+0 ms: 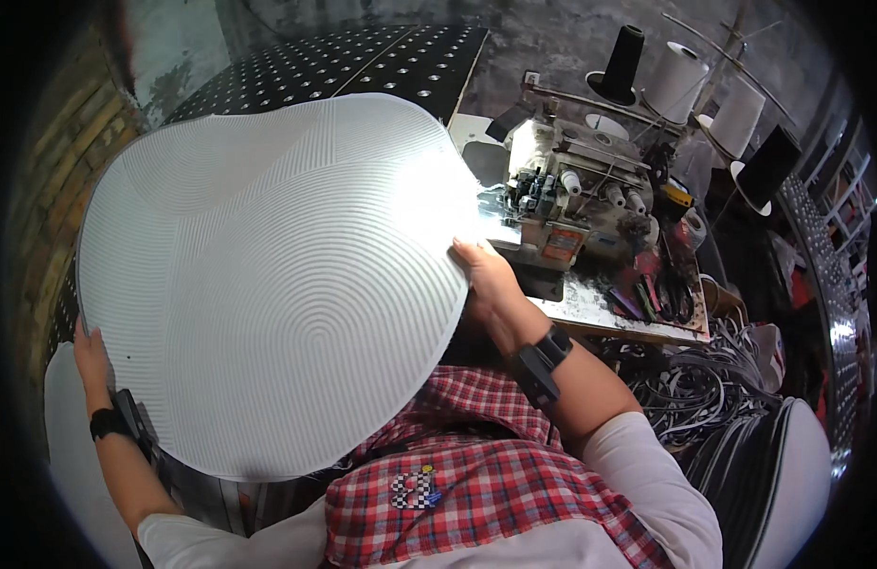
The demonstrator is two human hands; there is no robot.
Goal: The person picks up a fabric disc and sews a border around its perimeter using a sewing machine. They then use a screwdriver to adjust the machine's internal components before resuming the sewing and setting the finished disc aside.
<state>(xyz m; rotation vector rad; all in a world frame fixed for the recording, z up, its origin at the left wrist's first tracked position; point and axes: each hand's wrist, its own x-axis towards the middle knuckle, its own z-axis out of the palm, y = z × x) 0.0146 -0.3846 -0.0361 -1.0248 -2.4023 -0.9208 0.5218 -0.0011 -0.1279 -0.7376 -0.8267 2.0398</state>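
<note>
A large round white mat (268, 275) with stitched concentric rings fills the middle of the view, held up flat in front of me. My left hand (90, 356) grips its left edge low down, fingers curled over the rim. My right hand (486, 275) holds its right edge, thumb on top, close to the front of the sewing machine (581, 204). Both wrists wear dark bands. The mat hides the table under it.
Several thread cones, black and white (676, 81), stand on a rack behind the machine. Scissors and small tools (661, 294) lie on the table at right. A pile of black-and-white strips (704, 379) sits lower right. A black dotted sheet (363, 66) lies beyond the mat.
</note>
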